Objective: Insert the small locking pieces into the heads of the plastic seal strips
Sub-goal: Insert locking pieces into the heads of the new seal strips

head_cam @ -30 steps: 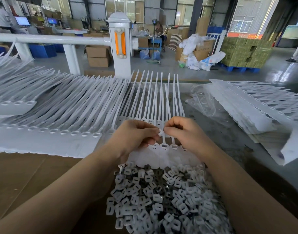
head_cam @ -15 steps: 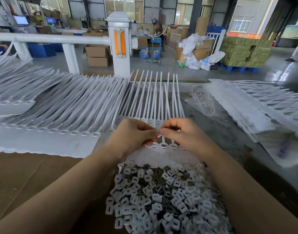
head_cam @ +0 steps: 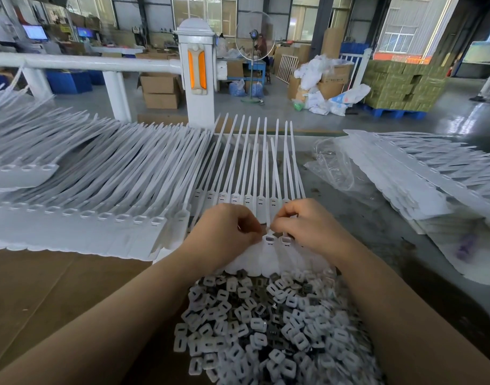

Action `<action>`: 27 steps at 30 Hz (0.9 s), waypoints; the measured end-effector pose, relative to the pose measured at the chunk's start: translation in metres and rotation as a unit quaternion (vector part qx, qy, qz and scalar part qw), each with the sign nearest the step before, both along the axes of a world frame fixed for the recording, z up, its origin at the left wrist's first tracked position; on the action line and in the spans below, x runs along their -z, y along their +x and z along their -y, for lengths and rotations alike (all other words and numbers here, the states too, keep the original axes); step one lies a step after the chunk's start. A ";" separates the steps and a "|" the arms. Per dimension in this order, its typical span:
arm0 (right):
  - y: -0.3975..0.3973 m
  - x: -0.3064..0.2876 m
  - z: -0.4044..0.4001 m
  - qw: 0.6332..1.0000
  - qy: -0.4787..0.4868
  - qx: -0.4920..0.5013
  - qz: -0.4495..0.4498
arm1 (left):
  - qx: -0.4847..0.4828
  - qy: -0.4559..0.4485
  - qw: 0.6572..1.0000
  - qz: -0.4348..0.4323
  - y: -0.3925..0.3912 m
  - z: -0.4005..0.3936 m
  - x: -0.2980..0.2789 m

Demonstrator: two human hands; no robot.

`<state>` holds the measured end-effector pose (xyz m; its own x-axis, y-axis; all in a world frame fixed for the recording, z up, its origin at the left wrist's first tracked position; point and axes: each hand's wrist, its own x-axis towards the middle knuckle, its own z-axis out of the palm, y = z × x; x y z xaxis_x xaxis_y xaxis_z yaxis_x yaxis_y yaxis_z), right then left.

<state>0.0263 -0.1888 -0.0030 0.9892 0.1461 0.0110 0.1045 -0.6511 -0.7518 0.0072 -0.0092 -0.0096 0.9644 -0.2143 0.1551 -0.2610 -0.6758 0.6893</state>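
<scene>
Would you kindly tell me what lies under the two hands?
Under the left hand and right hand lie seal strip heads; two show, the rest are covered.

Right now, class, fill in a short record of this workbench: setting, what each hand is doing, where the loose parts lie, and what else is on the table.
setting: factory workbench, head view
left hand: fingers curled, fingertips at the strip heads
right hand: fingers curled, meeting the left hand over the same heads
seal strips: white, fanned out, tails pointing away
locking pieces: loose heap near the person, between the forearms
left of hands: more white strips in rows
right: stacked strips, clear bag
</scene>
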 end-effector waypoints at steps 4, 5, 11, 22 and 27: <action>0.000 0.001 0.001 1.000 -0.024 0.004 -0.014 | 0.010 0.034 0.999 0.017 0.001 -0.001 0.001; 0.000 0.001 0.001 0.999 -0.033 0.005 -0.012 | 0.013 0.039 0.999 0.024 0.001 -0.001 0.001; 0.001 0.002 0.001 0.998 -0.066 -0.001 -0.023 | 0.040 0.074 0.993 0.081 -0.002 -0.002 0.004; 0.004 0.002 0.002 0.996 -0.074 -0.037 -0.035 | 0.096 0.128 0.982 0.103 -0.001 -0.004 0.002; 0.003 0.001 0.003 0.995 -0.061 -0.055 -0.056 | 0.093 0.126 0.980 0.120 0.000 -0.005 0.003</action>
